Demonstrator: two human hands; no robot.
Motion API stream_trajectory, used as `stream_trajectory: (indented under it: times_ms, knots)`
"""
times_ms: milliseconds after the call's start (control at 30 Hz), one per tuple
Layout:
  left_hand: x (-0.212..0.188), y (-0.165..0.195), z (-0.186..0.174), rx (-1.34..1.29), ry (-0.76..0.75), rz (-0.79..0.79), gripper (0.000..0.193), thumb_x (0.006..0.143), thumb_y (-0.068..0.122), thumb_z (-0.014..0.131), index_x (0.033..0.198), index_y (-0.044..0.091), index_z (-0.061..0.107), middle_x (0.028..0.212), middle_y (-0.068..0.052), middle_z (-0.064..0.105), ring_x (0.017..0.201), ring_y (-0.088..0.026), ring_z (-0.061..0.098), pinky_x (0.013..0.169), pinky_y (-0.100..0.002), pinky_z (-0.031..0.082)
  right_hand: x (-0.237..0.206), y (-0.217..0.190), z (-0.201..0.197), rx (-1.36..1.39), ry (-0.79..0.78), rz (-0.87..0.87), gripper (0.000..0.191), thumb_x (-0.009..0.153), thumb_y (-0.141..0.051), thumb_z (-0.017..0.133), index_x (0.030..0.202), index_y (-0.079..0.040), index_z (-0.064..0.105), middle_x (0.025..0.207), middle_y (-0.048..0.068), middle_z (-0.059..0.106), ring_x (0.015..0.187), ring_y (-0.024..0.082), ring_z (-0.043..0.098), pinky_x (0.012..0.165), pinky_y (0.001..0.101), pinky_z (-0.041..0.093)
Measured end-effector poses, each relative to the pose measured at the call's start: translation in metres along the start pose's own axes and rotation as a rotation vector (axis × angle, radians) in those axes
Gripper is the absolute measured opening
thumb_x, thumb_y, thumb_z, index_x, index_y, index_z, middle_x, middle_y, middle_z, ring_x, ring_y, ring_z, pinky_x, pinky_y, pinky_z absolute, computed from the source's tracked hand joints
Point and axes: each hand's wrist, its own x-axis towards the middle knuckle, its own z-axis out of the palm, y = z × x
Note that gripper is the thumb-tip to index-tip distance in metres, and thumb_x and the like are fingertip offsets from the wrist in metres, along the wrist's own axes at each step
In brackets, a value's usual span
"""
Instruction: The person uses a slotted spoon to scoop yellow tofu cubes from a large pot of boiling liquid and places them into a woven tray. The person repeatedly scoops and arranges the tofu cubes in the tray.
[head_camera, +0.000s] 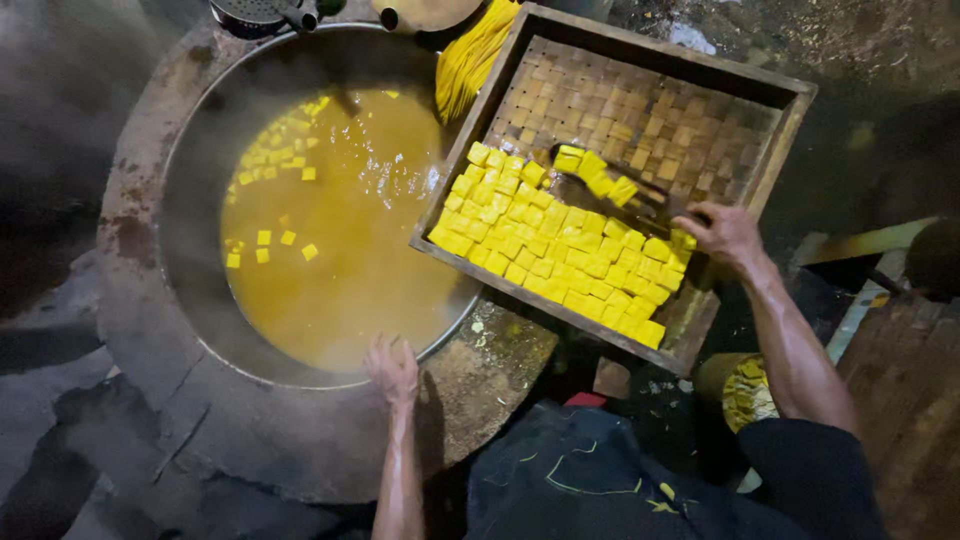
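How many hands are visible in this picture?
2. The left hand rests on the rim of the big pot; the right hand holds a tool over the wooden tray.

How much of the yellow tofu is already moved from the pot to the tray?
Done: many yellow tofu cubes lie in the woven wooden tray. In hand: the right hand holds a scoop with cubes; the left hand rests on the pot rim. Left: several cubes float in the yellow broth.
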Motion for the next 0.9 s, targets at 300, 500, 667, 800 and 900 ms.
stream_trajectory:
  times_ms: [300, 500, 667, 800, 900]
  knots:
    - [-0.013, 0.022, -0.003, -0.010, 0.036, -0.059, 0.029, 0.087, 0.023, 0.075, 0.113, 0.009, 0.072, 0.136, -0.020, 0.060, 0.126, -0.042, 0.054, 0.107, -0.053, 0.043, -0.022, -0.017, 0.046, -0.152, 0.284, -0.226, 0.022, 0.095, -0.031, 0.073, 0.103, -0.011, 0.067, 0.092, 0.009, 0.067, 0.081, 0.030, 0.068, 0.068, 0.0416, 0.054]
    - [-0.027, 0.010, -0.003, -0.008, 0.052, -0.087, 0.029, 0.087, 0.022, 0.075, 0.112, 0.008, 0.071, 0.134, -0.021, 0.060, 0.126, -0.041, 0.053, 0.107, -0.052, 0.043, -0.031, -0.029, 0.064, -0.220, 0.270, -0.309, 0.025, 0.094, -0.030, 0.073, 0.105, -0.009, 0.066, 0.092, 0.010, 0.063, 0.081, 0.029, 0.066, 0.066, 0.0410, 0.054]
    - [-0.023, -0.006, -0.004, -0.010, 0.036, -0.067, 0.027, 0.087, 0.021, 0.074, 0.110, 0.008, 0.071, 0.135, -0.020, 0.060, 0.125, -0.040, 0.054, 0.108, -0.051, 0.043, -0.014, -0.045, 0.067, -0.238, 0.236, -0.382, 0.022, 0.097, -0.030, 0.071, 0.105, -0.010, 0.065, 0.094, 0.009, 0.063, 0.085, 0.029, 0.066, 0.071, 0.0414, 0.054]
    - [-0.018, -0.028, -0.015, -0.007, 0.042, -0.081, 0.025, 0.090, 0.020, 0.073, 0.111, 0.005, 0.071, 0.135, -0.022, 0.060, 0.128, -0.041, 0.053, 0.108, -0.052, 0.040, -0.013, -0.048, 0.061, -0.239, 0.252, -0.277, 0.024, 0.096, -0.031, 0.071, 0.107, -0.009, 0.067, 0.094, 0.010, 0.065, 0.084, 0.029, 0.067, 0.069, 0.0413, 0.054]
    - [-0.019, -0.045, -0.029, -0.017, 0.090, -0.120, 0.025, 0.090, 0.020, 0.072, 0.110, 0.006, 0.071, 0.134, -0.021, 0.061, 0.126, -0.041, 0.054, 0.109, -0.052, 0.043, -0.028, -0.035, 0.051, -0.264, 0.291, -0.203, 0.025, 0.099, -0.030, 0.071, 0.111, -0.009, 0.067, 0.100, 0.010, 0.067, 0.087, 0.030, 0.067, 0.073, 0.0410, 0.054]
